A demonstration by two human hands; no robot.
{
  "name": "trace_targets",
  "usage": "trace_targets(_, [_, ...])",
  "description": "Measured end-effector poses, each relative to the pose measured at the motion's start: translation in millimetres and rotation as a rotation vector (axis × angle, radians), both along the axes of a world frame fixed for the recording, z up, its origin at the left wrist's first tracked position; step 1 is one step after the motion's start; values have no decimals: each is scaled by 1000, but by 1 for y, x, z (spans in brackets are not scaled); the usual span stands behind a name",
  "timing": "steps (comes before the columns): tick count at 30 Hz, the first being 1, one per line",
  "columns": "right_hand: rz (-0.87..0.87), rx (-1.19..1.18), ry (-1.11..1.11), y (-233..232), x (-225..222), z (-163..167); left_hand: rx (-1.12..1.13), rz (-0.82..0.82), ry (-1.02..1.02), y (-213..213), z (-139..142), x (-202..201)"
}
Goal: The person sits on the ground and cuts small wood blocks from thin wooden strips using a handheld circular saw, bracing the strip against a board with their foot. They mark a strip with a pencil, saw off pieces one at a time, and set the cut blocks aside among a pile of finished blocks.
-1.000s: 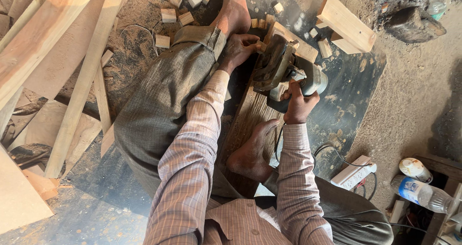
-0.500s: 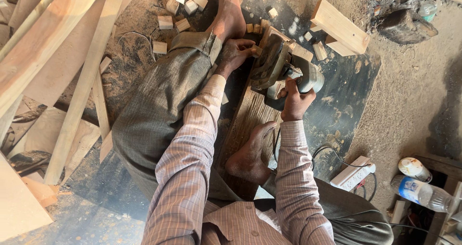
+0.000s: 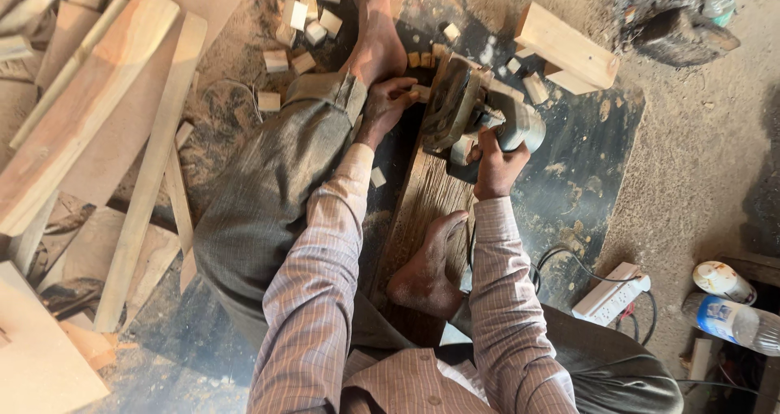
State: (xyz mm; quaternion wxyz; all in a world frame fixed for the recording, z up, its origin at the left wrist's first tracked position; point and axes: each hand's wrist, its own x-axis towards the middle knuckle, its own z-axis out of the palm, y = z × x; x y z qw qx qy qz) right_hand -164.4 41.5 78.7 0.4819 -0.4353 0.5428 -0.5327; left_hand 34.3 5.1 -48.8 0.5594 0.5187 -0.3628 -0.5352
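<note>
Wooden offcuts (image 3: 302, 14) ring the plank (image 3: 422, 211); right hand (image 3: 496, 164) fingers clamp the saw (image 3: 479, 113), left hand (image 3: 388, 105) fingers press the plank.

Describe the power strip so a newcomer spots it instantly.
Start at the dark mat the person sits on and go to its lower right edge. There on the sandy floor lies the white power strip with a black cable looping away; the neighbouring bottles are round.

Your workshop floor (image 3: 699, 138): bare dirt, sawdust-strewn, daylight warm across it. Dark mat (image 3: 585, 162) spread beneath your grip. Long planks (image 3: 89, 121) stacked well left of grip; small offcut blocks (image 3: 305, 16) scattered beyond it. Pale timber block (image 3: 565, 48) just past grip, right. White power strip (image 3: 611, 294), plastic bottle (image 3: 731, 320) near right, toward you.
</note>
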Motion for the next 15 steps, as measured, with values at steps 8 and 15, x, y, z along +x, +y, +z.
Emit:
trace_targets(8, [-57, 108, -48, 13, -31, 56, -1, 144, -263, 0, -6, -5])
trace_targets(15, [-165, 251, -533, 51, -160, 87, -35, 155, -880, 20, -9, -17])
